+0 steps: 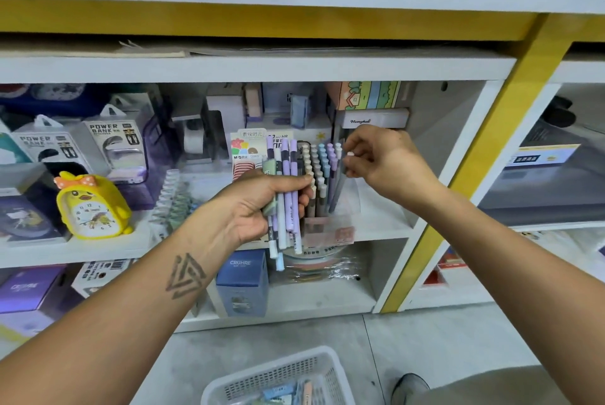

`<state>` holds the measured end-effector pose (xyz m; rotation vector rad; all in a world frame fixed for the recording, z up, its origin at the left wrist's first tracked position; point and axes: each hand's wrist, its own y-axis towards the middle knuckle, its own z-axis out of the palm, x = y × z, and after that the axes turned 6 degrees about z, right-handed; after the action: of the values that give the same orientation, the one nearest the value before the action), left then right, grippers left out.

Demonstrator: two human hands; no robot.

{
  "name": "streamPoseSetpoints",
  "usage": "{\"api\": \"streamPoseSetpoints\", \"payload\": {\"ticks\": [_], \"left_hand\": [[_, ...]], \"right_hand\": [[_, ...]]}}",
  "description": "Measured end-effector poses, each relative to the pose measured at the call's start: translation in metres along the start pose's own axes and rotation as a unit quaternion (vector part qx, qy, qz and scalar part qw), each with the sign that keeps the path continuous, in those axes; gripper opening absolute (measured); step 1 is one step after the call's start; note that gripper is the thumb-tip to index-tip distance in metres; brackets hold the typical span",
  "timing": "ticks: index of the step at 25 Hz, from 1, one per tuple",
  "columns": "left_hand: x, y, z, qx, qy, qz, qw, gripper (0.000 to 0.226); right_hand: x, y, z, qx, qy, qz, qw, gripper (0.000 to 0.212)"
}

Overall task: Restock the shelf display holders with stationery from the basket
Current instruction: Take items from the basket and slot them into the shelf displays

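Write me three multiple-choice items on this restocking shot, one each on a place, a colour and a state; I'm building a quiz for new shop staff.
1. Where is the white basket?
A. On the floor below the hands
B. On the top shelf
C. Hung on the yellow post

2. What colour is the duck-shaped clock?
A. Red
B. Yellow
C. Green

3. What is the left hand doing?
A. Hanging idle
B. Pressing flat on the shelf
C. Gripping a bundle of pens

Answers:
1. A, the basket sits on the grey floor at the bottom of the view.
2. B, its body is bright yellow, with an orange bow.
3. C, fingers curl round several purple and white pens, while the right hand pinches one pen at the clear display holder.
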<state>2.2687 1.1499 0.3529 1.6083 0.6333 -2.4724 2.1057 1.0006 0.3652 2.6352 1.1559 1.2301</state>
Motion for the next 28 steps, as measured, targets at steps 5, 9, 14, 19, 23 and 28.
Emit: {"api": "streamPoseSetpoints", "payload": {"ticks": [5, 9, 14, 19, 23, 28], "left_hand": [[-0.001, 0.001, -0.005, -0.035, 0.0, 0.007, 0.999, 0.019], [0.0, -0.001, -0.002, -0.046, -0.001, 0.011, 0.999, 0.009], [0.001, -0.003, -0.001, -0.037, 0.004, 0.015, 0.999, 0.009], [0.001, -0.006, -0.001, -0.016, 0.004, 0.013, 1.0, 0.009], [0.002, -0.01, -0.002, 0.002, 0.012, 0.014, 1.0, 0.014], [0.001, -0.013, -0.001, -0.001, 0.02, 0.027, 0.999, 0.01]], "right_hand": [[-0.004, 0.0, -0.006, -0.054, -0.072, -0.035, 0.995, 0.017], [-0.015, 0.004, -0.003, -0.057, -0.094, -0.029, 0.994, 0.014], [-0.019, 0.005, 0.008, -0.029, -0.085, -0.031, 0.995, 0.019], [-0.018, 0.01, 0.013, -0.004, -0.078, -0.006, 0.997, 0.011], [-0.007, 0.013, 0.02, 0.03, -0.252, -0.002, 0.967, 0.024], [0.036, 0.003, 0.018, 0.045, 0.133, 0.086, 0.986, 0.022]]}}
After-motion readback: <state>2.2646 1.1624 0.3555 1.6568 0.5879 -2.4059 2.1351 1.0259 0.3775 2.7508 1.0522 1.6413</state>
